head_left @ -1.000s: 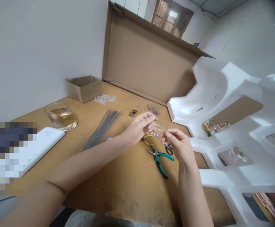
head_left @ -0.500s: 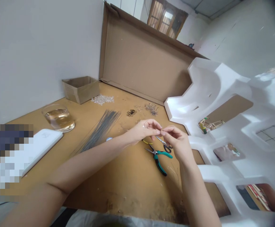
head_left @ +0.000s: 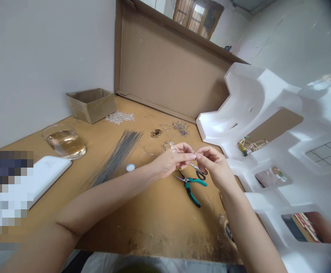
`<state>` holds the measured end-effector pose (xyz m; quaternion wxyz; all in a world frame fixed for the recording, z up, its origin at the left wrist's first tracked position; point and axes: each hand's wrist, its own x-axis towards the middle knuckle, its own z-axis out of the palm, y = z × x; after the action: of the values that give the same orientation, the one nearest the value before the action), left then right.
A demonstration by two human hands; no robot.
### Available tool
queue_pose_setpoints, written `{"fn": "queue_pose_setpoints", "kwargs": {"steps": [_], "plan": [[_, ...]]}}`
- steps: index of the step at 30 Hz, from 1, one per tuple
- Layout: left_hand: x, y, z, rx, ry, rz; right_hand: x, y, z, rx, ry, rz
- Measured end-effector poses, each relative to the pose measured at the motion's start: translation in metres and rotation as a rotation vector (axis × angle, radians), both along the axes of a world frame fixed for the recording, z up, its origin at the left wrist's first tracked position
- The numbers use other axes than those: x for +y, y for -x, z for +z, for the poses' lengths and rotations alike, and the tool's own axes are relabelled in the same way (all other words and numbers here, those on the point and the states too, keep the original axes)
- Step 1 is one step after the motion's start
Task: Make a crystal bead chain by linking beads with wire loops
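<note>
Both hands meet fingertip to fingertip above the brown table (head_left: 142, 212): left hand (head_left: 171, 161) and right hand (head_left: 215, 168) each pinch 1 small clear item, too small to identify. Teal-handled pliers (head_left: 192, 185) lie directly beneath, nearer the right hand

a small home craft workshop, improvised rather than fitted out. a bare fibreboard desk (head_left: 154, 223) stands in the corner of plain painted walls, with a flattened cardboard sheet (head_left: 168, 72) propped along its far edge and white foam packing (head_left: 267, 113) at its right edge. teal-handled pliers (head_left: 192, 185), small scissors (head_left: 198, 171), a bundle of thin wires (head_left: 116, 157), clear beads (head_left: 119, 116) and black rings (head_left: 156, 133) lie scattered on it.
</note>
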<state>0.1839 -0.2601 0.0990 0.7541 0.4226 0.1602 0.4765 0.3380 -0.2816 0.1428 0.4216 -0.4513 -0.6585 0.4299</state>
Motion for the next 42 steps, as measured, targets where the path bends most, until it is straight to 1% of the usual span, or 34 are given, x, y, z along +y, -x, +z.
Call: {"fn": "queue_pose_setpoints", "kwargs": {"steps": [2, 5, 7, 9, 10, 11, 12, 14, 16, 17, 18, 20, 24, 27, 29, 30, 31, 33, 34, 35, 36, 37, 38, 40, 41, 42], "plan": [[0.000, 0.001, 0.000, 0.012, -0.004, 0.009, 0.000, 0.000, 0.003, -0.001, 0.013, 0.033], [0.001, 0.003, 0.002, 0.051, 0.008, 0.007, 0.000, -0.006, 0.008, -0.068, 0.039, 0.056], [0.002, 0.005, 0.003, 0.056, 0.014, 0.024, -0.001, -0.016, 0.005, -0.166, 0.045, 0.048], [0.004, 0.008, 0.004, 0.039, 0.012, 0.030, -0.003, -0.030, -0.010, -0.363, 0.023, 0.039], [0.005, 0.010, 0.005, 0.029, 0.011, 0.023, -0.006, -0.039, -0.022, -0.530, -0.027, 0.030], [0.006, 0.012, 0.005, 0.025, 0.010, 0.013, -0.009, -0.047, -0.035, -0.722, -0.060, 0.040], [0.006, 0.014, 0.005, 0.031, 0.006, -0.003, -0.013, -0.054, -0.049, -0.892, -0.084, 0.083], [0.007, 0.020, 0.003, 0.084, -0.010, -0.034, -0.021, -0.065, -0.077, -1.141, -0.069, 0.126], [0.007, 0.026, -0.002, 0.170, -0.029, -0.055, -0.027, -0.069, -0.097, -1.298, -0.053, 0.130], [0.006, 0.029, -0.006, 0.207, -0.032, -0.061, -0.029, -0.069, -0.103, -1.343, -0.065, 0.124], [0.006, 0.032, -0.012, 0.229, -0.029, -0.064, -0.030, -0.068, -0.108, -1.373, -0.085, 0.120], [0.005, 0.038, -0.024, 0.242, -0.008, -0.068, -0.029, -0.064, -0.111, -1.407, -0.132, 0.113], [0.002, 0.047, -0.050, 0.280, 0.057, -0.049, -0.023, -0.057, -0.110, -1.412, -0.155, 0.076], [0.002, 0.052, -0.063, 0.279, 0.065, -0.055, -0.019, -0.059, -0.110, -1.282, -0.092, 0.020], [0.003, 0.053, -0.068, 0.270, 0.068, -0.058, -0.016, -0.062, -0.109, -1.070, 0.021, 0.005], [0.003, 0.053, -0.069, 0.267, 0.073, -0.049, -0.016, -0.064, -0.107, -0.915, 0.098, 0.019], [0.003, 0.053, -0.070, 0.266, 0.079, -0.033, -0.017, -0.064, -0.105, -0.733, 0.185, 0.051], [0.003, 0.052, -0.070, 0.276, 0.089, 0.019, -0.020, -0.063, -0.099, -0.361, 0.356, 0.158], [0.003, 0.051, -0.069, 0.283, 0.091, 0.044, -0.022, -0.061, -0.094, -0.224, 0.426, 0.212], [0.002, 0.050, -0.068, 0.292, 0.088, 0.068, -0.025, -0.058, -0.088, -0.157, 0.467, 0.255], [0.001, 0.050, -0.065, 0.303, 0.080, 0.082, -0.027, -0.055, -0.082, -0.174, 0.447, 0.260], [0.000, 0.050, -0.062, 0.313, 0.065, 0.085, -0.030, -0.053, -0.074, -0.269, 0.389, 0.247], [0.000, 0.051, -0.059, 0.322, 0.045, 0.079, -0.031, -0.051, -0.066, -0.416, 0.284, 0.218], [-0.002, 0.053, -0.049, 0.340, -0.008, 0.046, -0.034, -0.051, -0.049, -0.702, -0.004, 0.094], [-0.002, 0.054, -0.043, 0.344, -0.036, 0.030, -0.035, -0.052, -0.041, -0.799, -0.142, 0.044], [-0.002, 0.055, -0.036, 0.349, -0.066, 0.018, -0.036, -0.053, -0.033, -0.863, -0.244, 0.000]]}}
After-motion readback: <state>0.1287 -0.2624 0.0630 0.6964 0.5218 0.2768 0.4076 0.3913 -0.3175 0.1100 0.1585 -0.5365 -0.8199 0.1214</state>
